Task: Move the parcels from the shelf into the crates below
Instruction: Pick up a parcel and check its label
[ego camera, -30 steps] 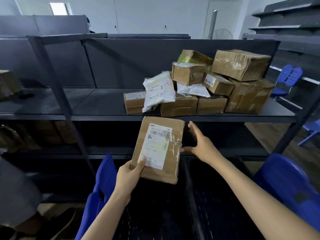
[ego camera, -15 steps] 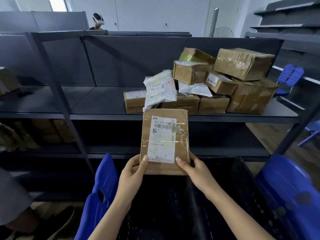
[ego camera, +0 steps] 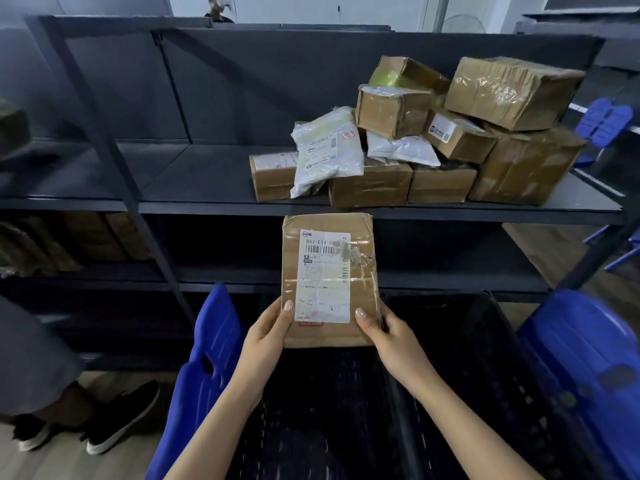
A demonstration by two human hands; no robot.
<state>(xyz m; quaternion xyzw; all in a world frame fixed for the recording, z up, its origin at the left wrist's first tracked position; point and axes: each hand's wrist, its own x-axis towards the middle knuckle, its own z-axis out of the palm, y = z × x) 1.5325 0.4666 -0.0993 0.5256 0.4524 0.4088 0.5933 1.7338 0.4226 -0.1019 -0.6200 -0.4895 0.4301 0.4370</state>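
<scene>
Head view: the left hand (ego camera: 268, 336) and right hand (ego camera: 384, 336) both grip the bottom of a flat brown parcel (ego camera: 329, 278), thumbs on its front, above the black crates (ego camera: 446, 393). Its white label (ego camera: 323, 277) reads "862-E14-00". More parcels (ego camera: 415, 140) sit piled on the shelf (ego camera: 207, 181).

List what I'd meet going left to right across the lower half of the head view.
Black shoes → left blue chair → left hand → brown parcel → right hand → right blue chair. The black crates underneath span the middle, so they are left out.
</scene>
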